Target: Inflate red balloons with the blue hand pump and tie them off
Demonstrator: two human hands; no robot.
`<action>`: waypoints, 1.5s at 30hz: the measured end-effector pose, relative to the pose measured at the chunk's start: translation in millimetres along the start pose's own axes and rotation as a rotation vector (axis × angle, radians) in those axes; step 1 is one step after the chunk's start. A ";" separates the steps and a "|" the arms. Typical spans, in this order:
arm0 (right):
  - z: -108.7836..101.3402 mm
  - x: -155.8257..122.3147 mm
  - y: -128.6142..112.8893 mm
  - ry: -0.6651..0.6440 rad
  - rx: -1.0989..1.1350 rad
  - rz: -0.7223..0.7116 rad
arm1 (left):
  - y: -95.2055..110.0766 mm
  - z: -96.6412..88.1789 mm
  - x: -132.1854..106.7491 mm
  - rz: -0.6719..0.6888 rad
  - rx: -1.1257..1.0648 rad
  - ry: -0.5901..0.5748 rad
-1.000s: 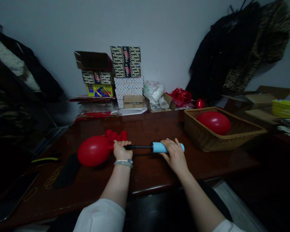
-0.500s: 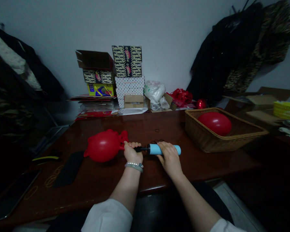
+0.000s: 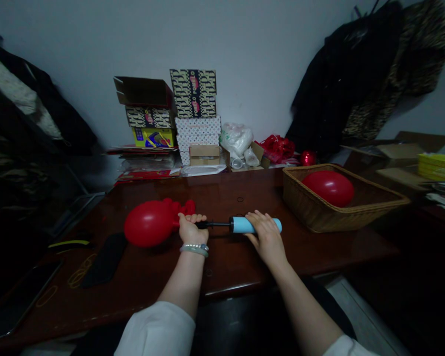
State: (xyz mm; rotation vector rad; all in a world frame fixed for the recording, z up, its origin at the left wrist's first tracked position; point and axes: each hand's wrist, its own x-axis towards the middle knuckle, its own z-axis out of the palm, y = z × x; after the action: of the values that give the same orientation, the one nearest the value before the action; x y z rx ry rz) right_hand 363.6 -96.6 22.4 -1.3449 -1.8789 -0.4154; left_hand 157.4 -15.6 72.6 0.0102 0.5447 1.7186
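Note:
A blue hand balloon pump [image 3: 242, 225] lies level above the table between my hands, its black rod drawn out to the left. My right hand [image 3: 269, 237] is wrapped over the blue barrel from above. At the other end, my left hand [image 3: 193, 231] grips the pump's black end, with the neck of a red balloon [image 3: 148, 224] gathered at its fingers. This balloon is round and inflated on the left, with several small red lobes by the hand. How the neck sits on the pump is hidden by my fingers.
A wicker basket [image 3: 315, 220] at right holds another red balloon [image 3: 330, 188]. Stacked boxes [image 3: 198, 133] and plastic bags [image 3: 237, 138] line the wall. A dark flat pad [image 3: 106, 259], rubber bands [image 3: 79, 274] and a phone [image 3: 20, 301] lie on the left.
My left hand and the balloon have shifted left, while my right hand has moved slightly right. More of the pump's black rod shows. The small bump on the balloon's left end no longer shows.

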 end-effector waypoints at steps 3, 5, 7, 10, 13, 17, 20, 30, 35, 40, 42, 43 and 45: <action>-2.0 -0.7 6.4 0.007 -0.004 0.005 | 10.6 -1.7 7.7 0.010 -0.002 -0.003; -2.2 -1.0 8.3 0.012 -0.004 0.007 | 14.9 -2.7 10.5 0.010 0.003 -0.008; -1.8 -1.2 7.8 0.013 -0.002 0.006 | 16.7 -3.2 11.3 0.014 0.004 -0.012; -0.2 -1.1 4.1 0.016 -0.003 0.016 | 15.9 -2.8 10.0 0.023 -0.007 -0.009; 1.3 -0.7 -0.7 0.023 0.001 0.031 | 12.7 -1.0 7.3 0.015 -0.014 -0.011; 3.0 -0.1 -5.1 0.030 0.014 0.031 | 5.2 1.9 2.3 -0.006 -0.011 -0.038; 5.5 -0.1 -6.4 0.031 0.026 0.025 | -2.5 2.5 -2.0 -0.018 0.004 -0.041; 11.7 -1.8 -18.0 -0.007 0.050 0.044 | -36.3 -7.1 -10.9 -0.055 0.091 -0.012; 12.9 -2.4 -14.6 -0.026 0.049 0.047 | -33.9 -6.4 -10.5 -0.064 0.120 0.006; 9.6 -1.7 -10.3 -0.025 0.033 0.044 | -19.8 -2.6 -6.3 -0.068 0.068 0.013; 6.7 -0.6 -11.1 -0.018 0.031 0.043 | -17.1 -1.8 -4.3 -0.053 0.051 -0.022; 5.2 0.1 -12.2 -0.017 0.030 0.042 | -17.1 -1.5 -3.6 -0.036 0.054 -0.040; 2.4 1.8 -15.6 -0.018 0.029 0.041 | -19.4 -1.4 -2.9 0.006 0.084 -0.052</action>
State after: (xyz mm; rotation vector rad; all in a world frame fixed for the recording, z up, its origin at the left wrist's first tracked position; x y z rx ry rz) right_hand 348.2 -99.9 24.8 -1.3700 -1.8620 -0.3551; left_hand 175.6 -16.5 65.2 0.1156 0.5782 1.6954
